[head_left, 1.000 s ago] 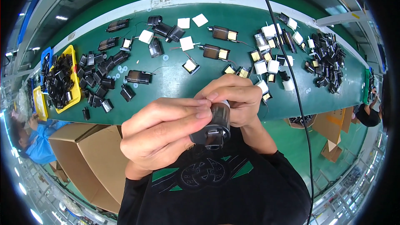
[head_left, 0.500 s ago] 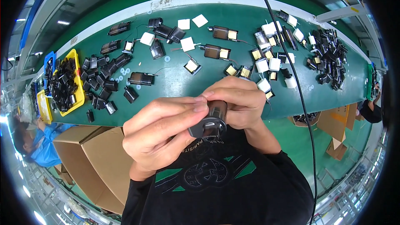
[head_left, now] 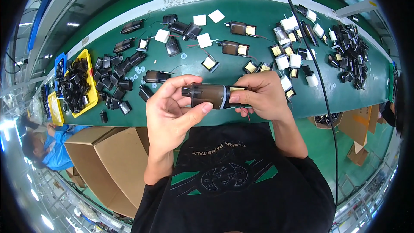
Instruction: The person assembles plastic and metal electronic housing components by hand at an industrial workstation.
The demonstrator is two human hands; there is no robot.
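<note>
Over the worktop's (head_left: 254, 11) six o'clock side, the left hand's (head_left: 169, 114) grip pinches a brown tube (head_left: 209, 96), the right hand's (head_left: 267, 97) its end, seemingly part-assembled, with white blocks (head_left: 282, 62) lying loose at two o'clock.

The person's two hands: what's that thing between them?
A brown see-through container, as the head view shows: it reaches sideways from the left hand to the right hand, which grips its far end.

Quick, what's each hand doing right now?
Left hand: loosely curled, thumb at the dark container's lower edge; firm grip can't be told.
Right hand: closed, holding the same container by its right end.
</note>
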